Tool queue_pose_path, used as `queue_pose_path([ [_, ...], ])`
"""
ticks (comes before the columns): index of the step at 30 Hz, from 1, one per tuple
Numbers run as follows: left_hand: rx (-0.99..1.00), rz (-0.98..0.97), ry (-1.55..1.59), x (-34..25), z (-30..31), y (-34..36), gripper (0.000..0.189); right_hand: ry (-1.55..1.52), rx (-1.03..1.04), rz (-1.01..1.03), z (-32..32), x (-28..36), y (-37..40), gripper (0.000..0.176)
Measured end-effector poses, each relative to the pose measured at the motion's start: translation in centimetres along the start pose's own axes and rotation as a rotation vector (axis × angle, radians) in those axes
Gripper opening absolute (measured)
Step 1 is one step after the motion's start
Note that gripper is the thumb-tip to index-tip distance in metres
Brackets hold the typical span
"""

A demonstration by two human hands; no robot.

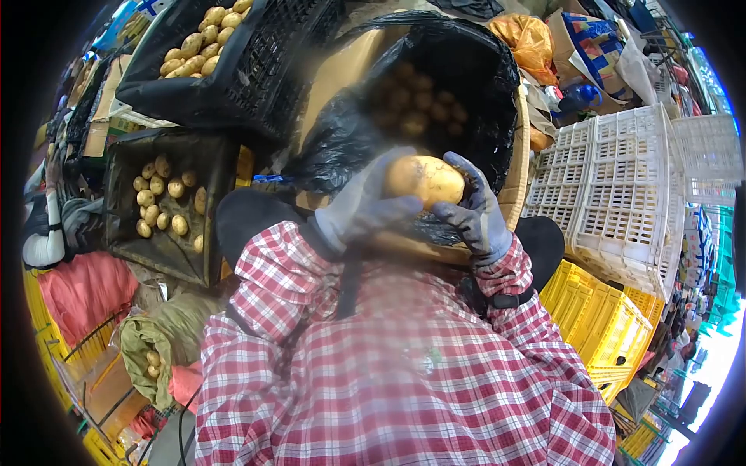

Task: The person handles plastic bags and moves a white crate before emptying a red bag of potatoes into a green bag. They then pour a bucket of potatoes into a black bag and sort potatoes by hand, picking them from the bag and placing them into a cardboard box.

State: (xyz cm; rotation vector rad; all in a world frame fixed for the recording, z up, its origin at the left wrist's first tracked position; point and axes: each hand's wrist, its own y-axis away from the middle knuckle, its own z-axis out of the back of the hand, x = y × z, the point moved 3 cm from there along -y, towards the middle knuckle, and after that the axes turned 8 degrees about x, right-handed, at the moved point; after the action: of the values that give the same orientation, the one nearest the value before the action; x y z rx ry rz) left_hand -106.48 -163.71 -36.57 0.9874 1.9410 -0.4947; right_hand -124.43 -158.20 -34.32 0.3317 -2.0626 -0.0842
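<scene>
a large potato [427, 182] sits between a person's gloved hands over the near edge of a black-lined basket [521, 147], its long axis running left to right, neither hand nearer. fingers of the left hand [359, 203] grasp one end; the right hand's [480, 214] fingers pinch the other.

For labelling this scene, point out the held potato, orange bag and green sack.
Held potato [427, 182]: head view, its middle.
Orange bag [526, 45]: head view, crumpled surface.
Green sack [177, 332]: head view, its side.
</scene>
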Motion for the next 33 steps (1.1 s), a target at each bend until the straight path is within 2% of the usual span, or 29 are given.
queue_pose_path([
  [3,-0.056,-0.039,-0.096,0.5,0.4,-0.5,0.062,0.022,0.04,0.047,0.2,-0.6,-0.1,0.075],
  [7,-0.082,-0.038,-0.052,0.3,0.3,-0.1,0.057,0.036,0.064,0.102,-1.0,0.1,-0.1,0.071],
  [9,-0.019,-0.035,-0.104,-1.7,-1.2,-0.4,0.056,0.16,0.108,0.055,-1.4,-0.1,-0.1,0.07],
  [10,-0.096,-0.055,-0.167,-0.1,-0.3,-0.3,0.055,0.254,0.086,0.052,-1.0,0.6,0.2,0.069],
  [12,-0.091,-0.027,-0.029,-0.6,-1.2,-0.4,0.056,0.316,0.055,-0.009,-0.3,-0.1,0.5,0.07],
  [13,-0.083,-0.058,-0.143,0.2,-0.3,-0.3,0.055,0.189,0.072,0.076,-0.2,-1.0,0.1,0.072],
  [15,-0.061,-0.104,-0.307,0.6,0.6,-0.6,0.054,0.066,0.082,-0.063,0.5,-1.9,-0.1,0.07],
  [18,-0.087,-0.07,-0.444,0.4,1.0,-0.6,0.053,0.163,0.122,0.161,0.3,-1.9,-0.1,0.068],
  [19,-0.103,-0.028,-0.453,0.3,0.7,-0.6,0.051,0.136,0.101,0.036,-0.2,-1.0,0.5,0.067],
  [22,-0.066,-0.116,-0.599,0.5,0.6,-0.8,0.049,0.238,0.108,0.11,0.2,-1.0,0.4,0.066],
  [26,0.03,-0.069,-0.448,0.2,-0.6,-1.4,0.06,0.105,0.129,0.075,1.4,0.7,1.1,0.066],
  [27,0.004,-0.063,-0.357,0.8,-0.7,-1.7,0.082,0.088,0.064,0.04,1.8,1.7,1.4,0.065],
  [28,0.004,-0.024,-0.259,0.2,-1.9,-1.7,0.083,0.064,0.003,0.002,2.2,2.6,1.6,0.065],
  [30,-0.036,0.006,-0.331,1.9,1.3,-1.9,0.078,0.085,-0.067,0.146,4.9,2.2,1.2,0.064],
  [32,-0.099,0.09,-0.364,1.6,2.4,-1.7,0.059,-0.104,-0.269,0.077,3.8,7.2,4.3,0.064],
  [33,-0.141,0.142,-0.299,1.7,2.9,-1.6,0.056,0.041,-0.298,0.242,5.1,8.3,5.1,0.062],
])
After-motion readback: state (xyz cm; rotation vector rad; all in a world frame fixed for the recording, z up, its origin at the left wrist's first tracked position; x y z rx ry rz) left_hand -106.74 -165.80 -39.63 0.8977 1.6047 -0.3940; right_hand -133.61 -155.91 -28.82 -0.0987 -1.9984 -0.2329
